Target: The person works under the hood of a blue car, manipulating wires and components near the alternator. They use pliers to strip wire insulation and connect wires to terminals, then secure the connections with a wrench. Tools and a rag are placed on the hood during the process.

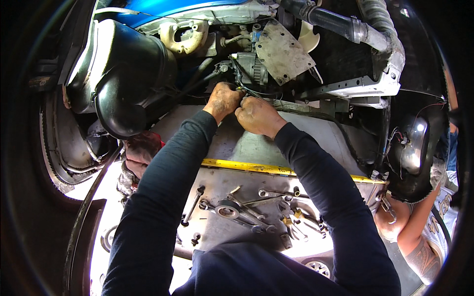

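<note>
Over the engine bay, my left hand and my right hand meet with curled fingers. Both pinch thin dark wires that run down beside the finned metal alternator. A small yellow spot shows at my left fingertips; the fingers cover most of what lies between them. Just above and to the right of the alternator is a flat, worn metal plate with holes. A pale exhaust manifold lies beyond my left hand.
Wrenches, a round pulley and pliers lie on a metal panel below a yellow bar. A big black air duct stands left, a hose-and-pipe assembly upper right. Another person's arm reaches in at right.
</note>
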Demonstrator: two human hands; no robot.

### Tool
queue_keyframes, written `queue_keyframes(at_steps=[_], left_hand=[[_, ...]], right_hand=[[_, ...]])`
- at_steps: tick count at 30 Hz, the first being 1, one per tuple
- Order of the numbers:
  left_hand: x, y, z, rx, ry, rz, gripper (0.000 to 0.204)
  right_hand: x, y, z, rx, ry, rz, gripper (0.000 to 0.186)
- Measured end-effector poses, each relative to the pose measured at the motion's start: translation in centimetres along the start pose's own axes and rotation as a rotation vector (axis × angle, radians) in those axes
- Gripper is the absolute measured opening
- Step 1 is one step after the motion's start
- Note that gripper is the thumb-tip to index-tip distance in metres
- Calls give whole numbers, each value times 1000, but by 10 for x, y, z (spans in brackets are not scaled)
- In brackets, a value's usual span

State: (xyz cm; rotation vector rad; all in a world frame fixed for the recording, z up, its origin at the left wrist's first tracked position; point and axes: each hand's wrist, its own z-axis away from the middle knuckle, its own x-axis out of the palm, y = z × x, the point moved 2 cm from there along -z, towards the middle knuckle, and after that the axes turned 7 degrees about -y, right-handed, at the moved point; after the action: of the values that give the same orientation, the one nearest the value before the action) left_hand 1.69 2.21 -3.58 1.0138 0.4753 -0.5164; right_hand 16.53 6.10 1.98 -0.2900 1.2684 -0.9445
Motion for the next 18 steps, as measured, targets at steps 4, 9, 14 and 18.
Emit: queue_keyframes(at_steps=[4,9,14,18], left_hand=[[-8,9,6,98,-71,-239,27],[-23,0,22,-204,-166,601,29],[-33,0,34,-212,-296,493,41],[-34,-7,33,-148,-290,156,29]], right_hand=[[6,3,-1,25,-88,-33,36],[-17,9,17,-290,-66,652,34],[-85,-6,113,219,437,71,29],[-84,-62,199,335,474,79,27]])
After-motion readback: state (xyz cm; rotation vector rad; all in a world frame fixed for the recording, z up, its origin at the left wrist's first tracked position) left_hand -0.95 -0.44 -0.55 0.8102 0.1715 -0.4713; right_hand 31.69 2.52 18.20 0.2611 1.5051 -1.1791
